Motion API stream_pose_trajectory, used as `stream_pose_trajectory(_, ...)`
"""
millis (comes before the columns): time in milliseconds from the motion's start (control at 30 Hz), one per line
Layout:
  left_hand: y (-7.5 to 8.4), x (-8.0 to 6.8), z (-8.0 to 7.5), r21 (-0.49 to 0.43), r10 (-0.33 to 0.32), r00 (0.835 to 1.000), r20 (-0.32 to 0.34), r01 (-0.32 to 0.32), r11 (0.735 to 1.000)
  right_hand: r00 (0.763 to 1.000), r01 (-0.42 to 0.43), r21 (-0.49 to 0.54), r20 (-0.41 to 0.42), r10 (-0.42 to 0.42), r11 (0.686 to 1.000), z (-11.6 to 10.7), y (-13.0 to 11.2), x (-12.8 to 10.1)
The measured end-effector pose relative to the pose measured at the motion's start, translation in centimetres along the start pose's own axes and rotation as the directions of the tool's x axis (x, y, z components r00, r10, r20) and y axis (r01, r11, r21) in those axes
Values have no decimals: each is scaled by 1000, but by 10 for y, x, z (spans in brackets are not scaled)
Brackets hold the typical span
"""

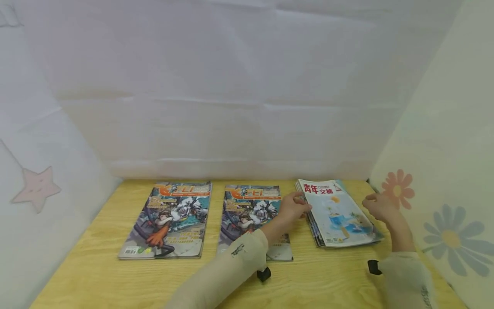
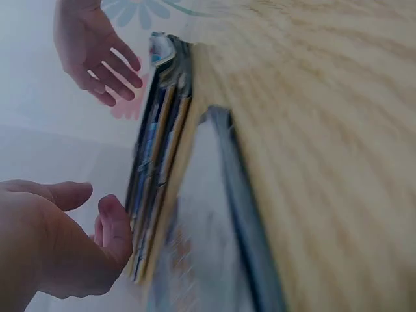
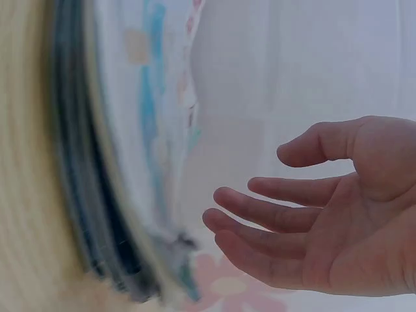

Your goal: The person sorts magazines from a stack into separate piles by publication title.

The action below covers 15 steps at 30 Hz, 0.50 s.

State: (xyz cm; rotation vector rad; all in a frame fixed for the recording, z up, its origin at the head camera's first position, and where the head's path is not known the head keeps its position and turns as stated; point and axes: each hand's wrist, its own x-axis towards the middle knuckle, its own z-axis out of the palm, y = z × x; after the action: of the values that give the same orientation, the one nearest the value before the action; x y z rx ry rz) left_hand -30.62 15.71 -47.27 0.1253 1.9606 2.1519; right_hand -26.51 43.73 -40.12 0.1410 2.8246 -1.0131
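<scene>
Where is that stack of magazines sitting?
In the head view, the stack of magazines lies on the table's right, between the left hand and right hand.

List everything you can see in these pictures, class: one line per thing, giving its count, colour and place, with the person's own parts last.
comic magazines: two, same blue, white and orange cover, flat side by side on the left and middle of the table.
magazine stack: one pile, top cover white and light blue with red title, on the right of the table.
table: one, light wood, under everything.
backdrop: white sheet behind; star sticker on the left wall, flower stickers on the right wall.
left hand: one, fingers at the stack's left edge.
right hand: one, relaxed, beside the stack's right edge, holding nothing.
</scene>
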Motion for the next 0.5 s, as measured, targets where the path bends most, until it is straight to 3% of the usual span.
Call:
stream_pose_trajectory(233,22,-14,-38,39,62,997,43,-64,997,997,71,90,12,-73,993,8,-38,-11)
stream_pose_trajectory(500,33,-36,-84,112,100,993,63,-107,988,991,130,-13,32,-130,991,30,-78,-18)
